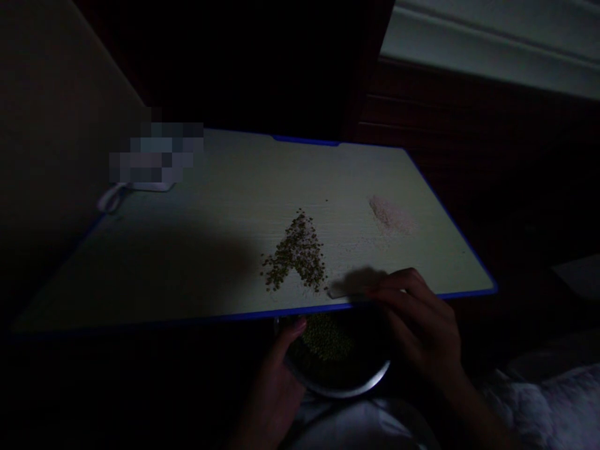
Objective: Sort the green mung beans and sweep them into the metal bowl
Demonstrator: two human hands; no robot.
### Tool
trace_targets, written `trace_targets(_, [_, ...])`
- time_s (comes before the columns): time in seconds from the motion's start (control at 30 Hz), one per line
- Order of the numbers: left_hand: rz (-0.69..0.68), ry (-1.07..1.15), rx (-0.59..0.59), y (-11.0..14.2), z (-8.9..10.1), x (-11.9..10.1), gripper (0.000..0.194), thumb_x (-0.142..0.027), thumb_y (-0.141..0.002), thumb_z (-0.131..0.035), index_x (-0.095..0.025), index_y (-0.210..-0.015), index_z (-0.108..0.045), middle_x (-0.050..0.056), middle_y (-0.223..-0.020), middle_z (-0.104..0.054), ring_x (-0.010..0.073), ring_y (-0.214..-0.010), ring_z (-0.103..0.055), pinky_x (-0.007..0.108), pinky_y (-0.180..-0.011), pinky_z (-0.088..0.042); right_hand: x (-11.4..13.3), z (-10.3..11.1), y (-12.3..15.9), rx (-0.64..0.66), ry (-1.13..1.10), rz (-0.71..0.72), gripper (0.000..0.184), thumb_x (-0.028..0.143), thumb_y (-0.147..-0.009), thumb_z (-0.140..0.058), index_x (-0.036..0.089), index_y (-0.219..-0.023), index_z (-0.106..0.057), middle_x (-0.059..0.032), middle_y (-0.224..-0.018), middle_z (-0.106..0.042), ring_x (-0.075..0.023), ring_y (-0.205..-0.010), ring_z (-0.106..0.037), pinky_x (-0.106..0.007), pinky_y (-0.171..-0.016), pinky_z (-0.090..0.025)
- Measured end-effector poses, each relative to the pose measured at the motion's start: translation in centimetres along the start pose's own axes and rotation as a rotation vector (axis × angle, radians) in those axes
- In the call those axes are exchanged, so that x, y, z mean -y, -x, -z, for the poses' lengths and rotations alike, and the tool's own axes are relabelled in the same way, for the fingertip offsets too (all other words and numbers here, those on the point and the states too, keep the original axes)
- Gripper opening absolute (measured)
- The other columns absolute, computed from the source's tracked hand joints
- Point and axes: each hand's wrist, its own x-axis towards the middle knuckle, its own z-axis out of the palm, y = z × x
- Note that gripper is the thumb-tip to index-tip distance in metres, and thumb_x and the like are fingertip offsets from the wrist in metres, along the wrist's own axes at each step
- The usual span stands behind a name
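Observation:
My left hand [280, 389] is closed on the side of a round metal bowl [349, 392], its thumb over the rim. Inside the bowl lie many small greenish beans [328, 337]. The bowl sits just under the near edge of a pale, blue-rimmed board table [244, 169]. My right hand [424, 322] pinches a thin flat strip [344, 295], which rests on the tabletop by that edge; its material is too dark to tell. Left of the strip, dark green beans [300, 250] are spread in a forked heap, with pale grains among them.
A small heap of pale pinkish grains [391, 215] lies on the right half of the table. A blurred-out item with a looped strap [110, 199] rests at the far left corner. Pale patterned fabric [548, 400] shows at lower right. The room is dim.

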Motion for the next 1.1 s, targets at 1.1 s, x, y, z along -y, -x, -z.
trace_targets(1.1, [0.009,0.032,0.173,-3.3,4.6,-0.4,0.032,-0.013,-0.084,-0.075,-0.027,-0.111,-0.084,0.009,-0.105,-0.087,0.0379,-0.14,-0.061,0.058,-0.121,-0.042,-2.8,-2.6,-4.8,-0.048,0.173,0.004,0.02,0.011,-0.099,-0.056,0.018,-0.096,-0.075,-0.0045,-0.076,-0.065,-0.017,-0.069,-0.062,-0.028,-0.059,-0.049])
